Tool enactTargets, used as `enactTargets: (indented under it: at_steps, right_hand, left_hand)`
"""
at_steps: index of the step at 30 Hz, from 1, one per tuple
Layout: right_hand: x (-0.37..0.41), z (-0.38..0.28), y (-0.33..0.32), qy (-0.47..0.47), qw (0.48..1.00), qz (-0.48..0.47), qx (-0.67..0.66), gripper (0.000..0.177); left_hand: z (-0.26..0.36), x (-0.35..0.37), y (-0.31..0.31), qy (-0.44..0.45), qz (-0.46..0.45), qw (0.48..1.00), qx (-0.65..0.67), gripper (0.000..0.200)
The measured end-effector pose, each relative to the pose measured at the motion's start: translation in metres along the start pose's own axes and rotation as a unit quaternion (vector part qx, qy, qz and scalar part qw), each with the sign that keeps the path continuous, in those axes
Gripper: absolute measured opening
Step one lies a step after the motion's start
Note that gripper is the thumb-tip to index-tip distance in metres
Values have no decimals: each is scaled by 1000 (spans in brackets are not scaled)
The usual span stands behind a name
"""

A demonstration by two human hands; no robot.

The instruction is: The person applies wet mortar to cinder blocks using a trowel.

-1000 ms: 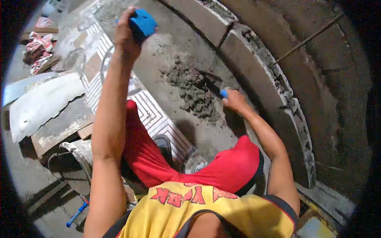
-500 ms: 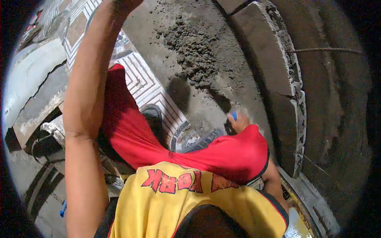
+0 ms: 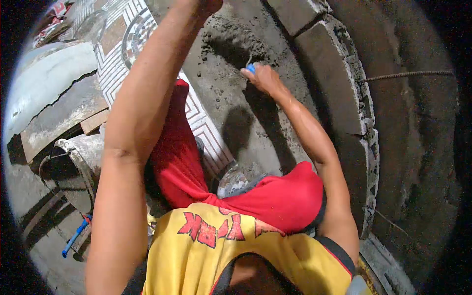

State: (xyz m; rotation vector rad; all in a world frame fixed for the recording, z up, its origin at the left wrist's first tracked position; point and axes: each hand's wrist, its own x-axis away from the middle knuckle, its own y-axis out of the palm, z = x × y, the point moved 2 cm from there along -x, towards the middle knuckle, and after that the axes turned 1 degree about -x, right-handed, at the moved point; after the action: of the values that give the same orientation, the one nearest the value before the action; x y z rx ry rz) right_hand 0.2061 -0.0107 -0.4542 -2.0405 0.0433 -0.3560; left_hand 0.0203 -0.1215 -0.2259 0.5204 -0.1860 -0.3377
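Observation:
Near the upper middle, my right hand [image 3: 265,79] is closed round the blue handle [image 3: 251,68] of a tool. The tool's working end is hard to make out against the grey wet mortar [image 3: 236,42] just beyond it. My left arm reaches up across the picture, and only a small part of my left hand [image 3: 211,5] shows at the top edge. Its fingers are out of view. Mortar lies on a rough grey floor beside a strip of patterned tiles [image 3: 209,140].
A block wall [image 3: 334,83] runs down the right, with a steel rod [image 3: 413,74] sticking out. At left are broken slabs [image 3: 59,108], a tipped bucket [image 3: 83,160] and a blue-handled object [image 3: 73,241]. My red-clad knees are below.
My right hand has moved up from beside my right knee to the mortar, still holding the blue handle. My left arm has shifted right. The mortar pile looks lower and more spread.

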Motion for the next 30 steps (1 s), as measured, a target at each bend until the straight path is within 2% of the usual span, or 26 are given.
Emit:
enactTargets:
  at_steps: [1,2,3,6,7,8,9,10,11,12,13,14,15,16,18,20,21,22,24,26,28,30]
  right_hand:
    - [-14,-4,-11,31,999,10,-4,58]
    - [-22,2,-19,13,999,32,-41,55]
    - [-13,-1,-35,34,997,43,-63,54]
    - [66,16,-51,53,990,78,-106,50]
    - [102,36,-37,77,991,37,-102,48]
    - [139,59,-20,44,998,11,-33,49]
    - [175,78,-8,117,990,-79,21,50]
    - [209,90,-1,73,996,-38,35,46]
    - [227,109,4,48,995,-67,58,47]
    - [217,113,5,45,995,-68,54,47]
    - [203,118,7,41,993,-78,76,46]
    - [191,125,5,39,990,-87,100,46]
    - [184,128,2,-19,990,-88,111,48]
    - [180,131,-2,-14,990,-86,114,48]
    - [175,120,-23,-53,983,-54,169,50]
    - [158,99,-38,-39,988,-51,144,55]
    - [146,89,-46,-35,987,-54,145,55]
    - [134,78,-53,-28,988,-71,134,58]
    - [114,51,-58,-32,989,-77,122,60]
    - [95,36,-52,130,988,-85,15,63]
    - [70,11,-70,164,982,-90,-27,62]
    - [67,-79,-169,164,978,-3,-127,61]
  left_hand:
    - [-1,-1,1,-23,31,999,11,24]
    - [-1,-1,-4,-20,30,999,11,24]
    - [0,-5,-9,-26,15,999,10,25]
    - [11,-14,-29,-26,-22,999,12,27]
    - [20,-6,-32,-19,7,1000,1,28]
    - [27,-2,-37,-12,38,999,-12,29]
    - [31,-5,-43,9,67,998,10,29]
    - [32,-8,-45,15,72,997,13,29]
    - [34,-9,-45,21,64,996,51,29]
    - [32,-10,-43,21,52,995,87,29]
    - [20,-17,-43,58,35,991,112,31]
    - [7,-24,-40,6,84,993,85,32]
    - [5,-21,-32,-17,85,994,62,31]
    - [1,-17,-23,-41,87,995,41,31]
    - [-22,-30,-17,-39,139,988,46,33]
    - [-40,-36,-12,-8,178,983,35,38]
    - [-36,-24,0,-12,226,974,27,40]
    - [-34,-13,6,-54,192,979,32,35]
    - [-45,-3,1,-38,197,979,-22,39]
    - [-39,15,-9,-8,224,972,-72,41]
    - [-5,49,-18,-43,225,971,-63,41]
    - [-3,76,-54,-87,244,965,-35,41]
